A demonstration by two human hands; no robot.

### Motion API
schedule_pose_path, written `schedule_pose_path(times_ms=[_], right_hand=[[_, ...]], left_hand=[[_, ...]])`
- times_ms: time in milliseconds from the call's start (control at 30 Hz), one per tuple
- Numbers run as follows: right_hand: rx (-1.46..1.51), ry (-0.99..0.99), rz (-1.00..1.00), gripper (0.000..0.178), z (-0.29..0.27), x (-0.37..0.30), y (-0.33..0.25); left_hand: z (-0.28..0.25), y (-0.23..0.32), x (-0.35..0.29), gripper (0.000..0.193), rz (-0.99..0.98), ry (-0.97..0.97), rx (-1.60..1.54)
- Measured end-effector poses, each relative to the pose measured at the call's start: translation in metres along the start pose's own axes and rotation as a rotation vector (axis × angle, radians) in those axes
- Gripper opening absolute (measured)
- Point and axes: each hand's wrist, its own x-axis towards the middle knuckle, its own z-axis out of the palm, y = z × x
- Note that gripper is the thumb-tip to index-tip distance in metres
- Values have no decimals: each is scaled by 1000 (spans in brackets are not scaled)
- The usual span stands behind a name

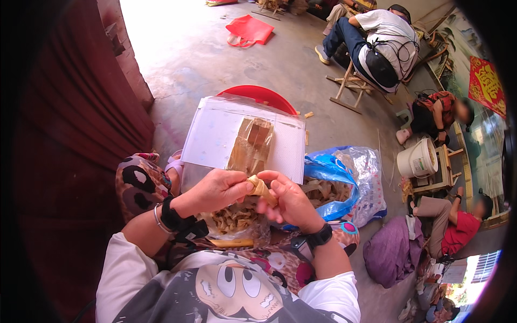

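In front of my chest, a folded pale-yellow strip (262,189) is held between both hands. My left hand (214,190) pinches its upper left end between thumb and fingers. On the other side, the fingers of my right hand (293,198) close around the strip's lower right part. Just beyond the hands, a brown block-like stack in clear plastic (249,148) lies on a white board (207,134). Under my hands, a heap of tan strips (229,219) rests in clear plastic at my lap. The strip's underside is hidden by my fingers.
A red basin (272,98) shows behind the board. To the right sits a blue plastic bag (351,200) with brown strips inside. Farther right are a white bucket (417,160), a purple sack (390,250) and several seated people. A red tote bag (252,29) lies on the floor.
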Motion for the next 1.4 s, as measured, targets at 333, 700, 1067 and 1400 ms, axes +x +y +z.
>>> schedule_pose_path(times_ms=[333,700,1067,1400], right_hand=[[-133,72,-69,12,-24,-7,-8],[-565,68,-404,13,-18,1,1],[-683,-25,-386,12,-12,7,2],[-1087,459,-667,14,-23,48,-2]], left_hand=[[-8,12,-12,26,205,44,-115],[-18,4,1,24,-225,-134,-583],[-24,0,5,7,-179,-248,-498],[-22,-12,36,17,592,495,901]])
